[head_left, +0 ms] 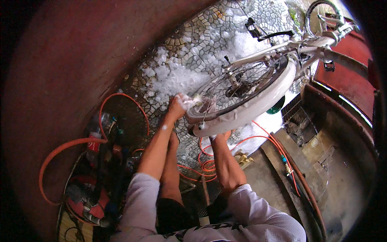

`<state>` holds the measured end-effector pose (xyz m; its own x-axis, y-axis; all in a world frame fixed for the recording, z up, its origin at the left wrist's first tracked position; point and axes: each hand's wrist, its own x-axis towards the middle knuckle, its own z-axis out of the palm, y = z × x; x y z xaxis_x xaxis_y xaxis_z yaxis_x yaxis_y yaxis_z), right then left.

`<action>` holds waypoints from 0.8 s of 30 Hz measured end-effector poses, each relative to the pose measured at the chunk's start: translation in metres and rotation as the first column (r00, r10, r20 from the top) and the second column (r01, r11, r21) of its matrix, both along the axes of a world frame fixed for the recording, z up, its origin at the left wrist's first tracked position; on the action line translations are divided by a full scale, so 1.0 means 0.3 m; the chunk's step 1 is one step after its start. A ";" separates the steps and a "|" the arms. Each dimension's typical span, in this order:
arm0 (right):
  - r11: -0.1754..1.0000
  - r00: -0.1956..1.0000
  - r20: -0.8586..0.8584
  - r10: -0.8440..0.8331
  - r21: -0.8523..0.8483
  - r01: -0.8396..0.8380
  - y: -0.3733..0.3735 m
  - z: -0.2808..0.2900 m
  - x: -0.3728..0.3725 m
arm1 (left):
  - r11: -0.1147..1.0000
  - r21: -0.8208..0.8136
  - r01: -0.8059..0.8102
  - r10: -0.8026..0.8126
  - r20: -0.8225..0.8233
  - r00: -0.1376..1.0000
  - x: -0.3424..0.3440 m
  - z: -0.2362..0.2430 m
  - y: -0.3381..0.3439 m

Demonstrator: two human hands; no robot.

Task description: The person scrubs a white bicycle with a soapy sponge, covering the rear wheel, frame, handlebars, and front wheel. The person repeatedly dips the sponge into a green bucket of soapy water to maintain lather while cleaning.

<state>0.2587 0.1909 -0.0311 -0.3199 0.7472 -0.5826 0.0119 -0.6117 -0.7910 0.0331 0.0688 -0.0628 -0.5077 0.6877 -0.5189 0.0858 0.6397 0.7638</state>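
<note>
A white bicycle [312, 50], streaked with foam, stretches from the middle to the upper right. Its rear wheel and the white mudguard [264, 105] over it are closest to me. My left hand [182, 102] is closed at the left side of this wheel. Suds cover its fingers, and what they hold cannot be made out. My right hand [221, 136] is under the near end of the mudguard, which hides most of its fingers.
White foam [177, 78] lies on the stone-patterned floor [201, 34]. An orange hose [207, 164] coils below the wheel. At the left stand a dark red wall [76, 52], a bottle with a red label [93, 146] and a red machine [90, 201]. Planks [278, 161] lie right.
</note>
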 end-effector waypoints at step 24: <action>1.000 0.998 0.070 -0.006 0.018 0.005 0.004 -0.039 0.101 | 0.992 0.124 -0.036 0.035 0.006 0.999 0.076 -0.031 0.022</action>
<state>0.2889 0.1920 -0.0429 -0.2747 0.7596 -0.5896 0.0642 -0.5973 -0.7994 0.0561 0.0753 -0.0720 -0.5308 0.7287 -0.4329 0.0614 0.5425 0.8378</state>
